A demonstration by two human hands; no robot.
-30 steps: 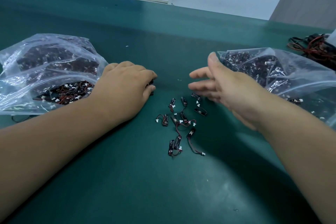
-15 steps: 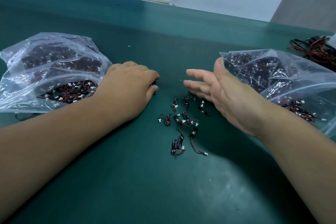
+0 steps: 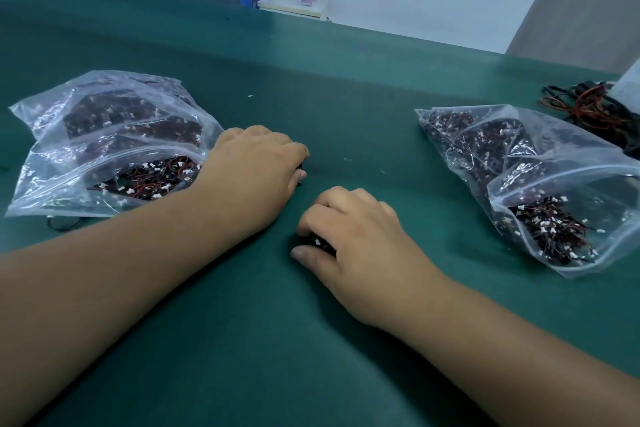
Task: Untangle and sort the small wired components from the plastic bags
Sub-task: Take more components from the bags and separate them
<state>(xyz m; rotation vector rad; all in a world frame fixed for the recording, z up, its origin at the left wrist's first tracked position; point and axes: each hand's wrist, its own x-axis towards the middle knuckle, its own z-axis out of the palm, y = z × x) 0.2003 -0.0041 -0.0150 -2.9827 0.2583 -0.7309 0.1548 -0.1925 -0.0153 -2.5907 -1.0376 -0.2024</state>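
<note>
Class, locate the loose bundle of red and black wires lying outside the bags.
In the head view, the loose wire bundle lies at the table's far right, just behind the right plastic bag, beside a white object.

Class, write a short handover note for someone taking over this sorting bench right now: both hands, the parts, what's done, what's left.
Left hand: on the mat by the left bag, fingers curled over a dark part.
Right hand: curled round a clump of loose parts mid-mat.
Right bag: off to the right, no hand on it.
Done: a few parts are out of the bags.
Left: untangle and sort that clump; both bags hold many more parts.
</note>
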